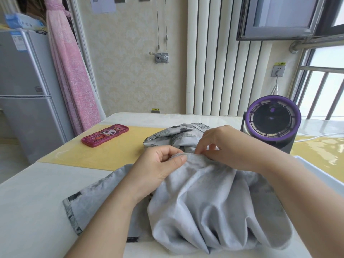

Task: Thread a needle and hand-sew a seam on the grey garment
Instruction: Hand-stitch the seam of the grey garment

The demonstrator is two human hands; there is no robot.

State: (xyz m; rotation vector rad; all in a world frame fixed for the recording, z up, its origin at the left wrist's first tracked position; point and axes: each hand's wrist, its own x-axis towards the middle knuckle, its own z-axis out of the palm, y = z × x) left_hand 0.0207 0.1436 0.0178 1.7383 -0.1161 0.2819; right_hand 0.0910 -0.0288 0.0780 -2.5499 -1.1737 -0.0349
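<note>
I hold the grey garment [204, 202] in a heap on the table [37, 202], just in front of and left of the purple fan [272, 118]. It spills from there toward me, and one printed corner trails off further left of the fan.

My left hand [162, 162] pinches the garment's gathered top edge between thumb and curled fingers. My right hand [229, 146], directly in front of the fan, has its fingertips drawn together and nipping the same edge, just beside the left thumb. Any needle there is too small to make out.

There is little room on the fan side, where its rim stands close behind my right knuckles. A white cable [316, 136] runs off from the fan, away from the garment.

Well left of the fan lies a yellow mat [111, 153]. A flat pink case [105, 135] sits on it near the table's left edge. Bare mat lies between case and cloth, and bare white tabletop left of my forearm.

By count: two hands, one garment, one fan, one case, one cable.
</note>
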